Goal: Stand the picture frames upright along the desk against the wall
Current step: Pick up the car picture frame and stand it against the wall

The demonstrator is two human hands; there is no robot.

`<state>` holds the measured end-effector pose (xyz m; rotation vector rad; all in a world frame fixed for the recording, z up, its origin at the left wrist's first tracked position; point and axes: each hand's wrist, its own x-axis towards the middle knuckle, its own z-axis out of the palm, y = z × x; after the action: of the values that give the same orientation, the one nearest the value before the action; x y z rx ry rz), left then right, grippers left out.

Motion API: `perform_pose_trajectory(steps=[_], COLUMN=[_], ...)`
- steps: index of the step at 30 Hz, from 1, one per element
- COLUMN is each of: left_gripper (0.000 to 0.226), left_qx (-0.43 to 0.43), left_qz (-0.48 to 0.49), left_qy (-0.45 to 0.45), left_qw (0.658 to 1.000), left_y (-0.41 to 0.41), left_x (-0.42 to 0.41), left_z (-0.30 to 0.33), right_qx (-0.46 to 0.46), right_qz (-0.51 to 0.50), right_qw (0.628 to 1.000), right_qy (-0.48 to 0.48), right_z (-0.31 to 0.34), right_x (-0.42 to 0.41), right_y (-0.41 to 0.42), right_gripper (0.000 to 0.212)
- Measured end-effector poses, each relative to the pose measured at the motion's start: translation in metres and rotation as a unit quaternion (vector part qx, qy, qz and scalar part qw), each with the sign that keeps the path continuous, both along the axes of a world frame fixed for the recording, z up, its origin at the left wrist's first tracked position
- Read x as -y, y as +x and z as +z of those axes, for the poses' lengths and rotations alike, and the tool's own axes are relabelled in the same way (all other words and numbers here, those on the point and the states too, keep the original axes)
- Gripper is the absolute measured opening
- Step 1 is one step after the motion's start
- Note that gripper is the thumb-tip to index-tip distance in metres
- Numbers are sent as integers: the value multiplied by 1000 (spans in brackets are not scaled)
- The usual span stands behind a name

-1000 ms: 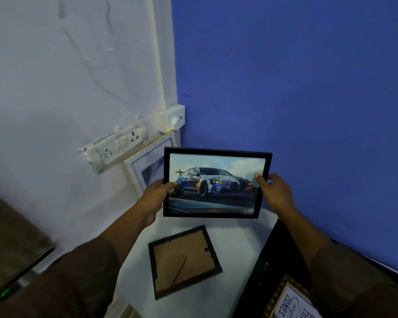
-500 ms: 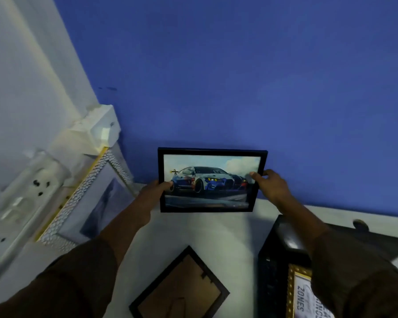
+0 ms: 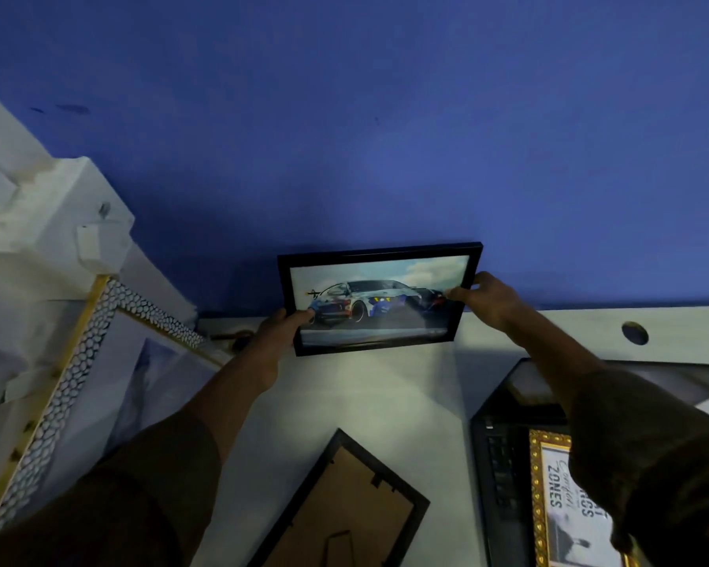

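Since a moment ago I've carried the car picture frame [image 3: 379, 298] back to the blue wall [image 3: 385, 137], where it now stands upright with its bottom edge at the white desk [image 3: 369, 390]. It sits between my hands: my left hand [image 3: 277, 341] grips its lower left edge, thumb on the glass, and my right hand [image 3: 486, 298] pinches its right edge. Nearer me a black frame [image 3: 344, 509] lies face down, a gold-edged frame [image 3: 561, 505] rests on a dark laptop [image 3: 504, 464], and a pebble-bordered frame [image 3: 70, 386] leans at the left wall.
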<state>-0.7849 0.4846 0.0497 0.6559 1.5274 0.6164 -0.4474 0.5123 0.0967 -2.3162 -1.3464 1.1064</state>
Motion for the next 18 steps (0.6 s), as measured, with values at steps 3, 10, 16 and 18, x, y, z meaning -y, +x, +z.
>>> perform_pose_trajectory(steps=[3, 10, 16, 18], left_gripper=[95, 64, 57, 62], left_qx=[15, 12, 11, 9], left_qz=[-5, -10, -23, -28], left_qy=[-3, 12, 37, 39], left_qw=[1000, 1000, 999, 999], left_y=[-2, 1, 4, 4], left_x=[-6, -23, -28, -30], left_z=[-9, -28, -26, -26], right_qx=[-11, -10, -3, -7], right_qz=[-2, 0, 7, 5], right_qw=[1000, 1000, 1000, 1000], right_qy=[-3, 4, -2, -6], right_z=[-7, -12, -13, -15], right_x=[-5, -11, -7, -5], right_y=[0, 2, 3, 4], right_gripper=[61, 64, 63, 63])
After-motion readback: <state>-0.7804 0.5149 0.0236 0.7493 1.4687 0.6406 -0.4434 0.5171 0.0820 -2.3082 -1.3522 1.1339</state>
